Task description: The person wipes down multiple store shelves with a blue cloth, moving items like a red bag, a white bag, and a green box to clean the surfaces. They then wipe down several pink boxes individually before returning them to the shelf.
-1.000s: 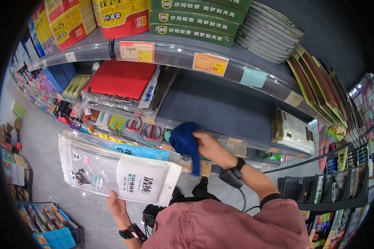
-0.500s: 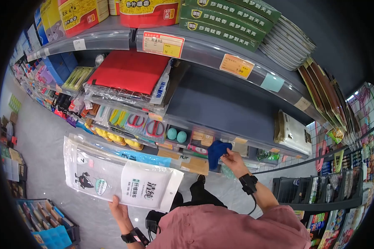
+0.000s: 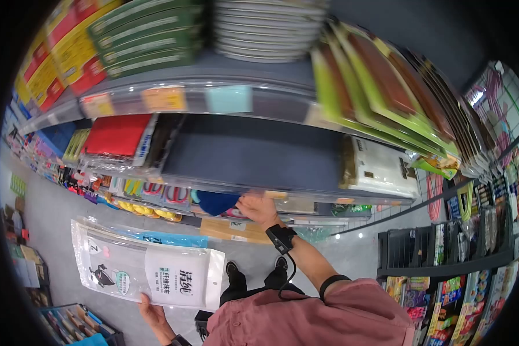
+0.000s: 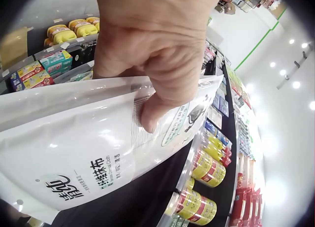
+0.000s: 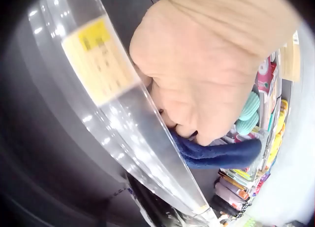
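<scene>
Grey shelf (image 3: 259,151), red package (image 3: 116,136), white package (image 3: 382,167)

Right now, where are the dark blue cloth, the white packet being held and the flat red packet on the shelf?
Dark blue cloth (image 5: 221,156): right wrist view, middle of its fold.
White packet (image 4: 81,148): left wrist view, its printed front.
Flat red packet (image 3: 116,135): head view, its upper face.

Lots of things here, all counted up!
There is one white pack (image 3: 179,277), one blue pack (image 3: 181,240), one blue cloth (image 3: 216,202), one flat red pack (image 3: 116,135) and one pale blue tag (image 3: 229,99). I see two round green balls (image 5: 250,106), two dark shoes (image 3: 281,263) and two big yellow tubs (image 4: 209,169). The blurry green boxes (image 3: 150,55) look like four. The one pile of plates (image 3: 265,34) is too blurry to count.
</scene>
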Demonstrator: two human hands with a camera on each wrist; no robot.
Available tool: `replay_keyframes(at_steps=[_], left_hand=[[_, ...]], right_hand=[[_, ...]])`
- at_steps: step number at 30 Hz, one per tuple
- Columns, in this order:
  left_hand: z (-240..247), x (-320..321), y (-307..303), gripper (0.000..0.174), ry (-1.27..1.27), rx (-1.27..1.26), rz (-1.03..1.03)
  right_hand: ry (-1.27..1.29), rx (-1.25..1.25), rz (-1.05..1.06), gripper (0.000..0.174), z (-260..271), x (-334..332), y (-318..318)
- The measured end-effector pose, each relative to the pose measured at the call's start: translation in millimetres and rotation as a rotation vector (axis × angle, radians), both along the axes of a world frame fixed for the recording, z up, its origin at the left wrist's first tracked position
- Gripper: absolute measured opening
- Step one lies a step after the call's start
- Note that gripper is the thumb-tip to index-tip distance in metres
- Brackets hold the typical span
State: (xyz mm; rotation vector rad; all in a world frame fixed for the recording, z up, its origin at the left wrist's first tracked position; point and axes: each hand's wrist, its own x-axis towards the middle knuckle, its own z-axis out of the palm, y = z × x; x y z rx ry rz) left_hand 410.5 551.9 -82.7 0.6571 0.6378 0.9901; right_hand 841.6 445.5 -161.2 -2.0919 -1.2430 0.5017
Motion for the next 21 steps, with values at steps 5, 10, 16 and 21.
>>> replay_keyframes(at_steps=[5,10,16,21], left_hand=[[14.6,55.7,-45.4,0.052,0.028,0.029,-0.160],[25.0,131.4,-90.6,0.057,0.056,-0.042,-0.233],[39.5,194.8,-123.0,0.052,0.052,-0.002,-0.370],[45.7,235.5,-124.7,0.046,0.004,-0.003,-0.468]], right_hand=[[0.700,0.444,-0.209,0.038,-21.3,43.8,-120.2],[1.595,1.358,-0.396,0.036,0.9,96.3,-279.9],[1.404,1.888,0.201,0.041,4.7,148.6,-388.9],[1.414,2.079,-0.512,0.044,27.0,163.2,-433.9]])
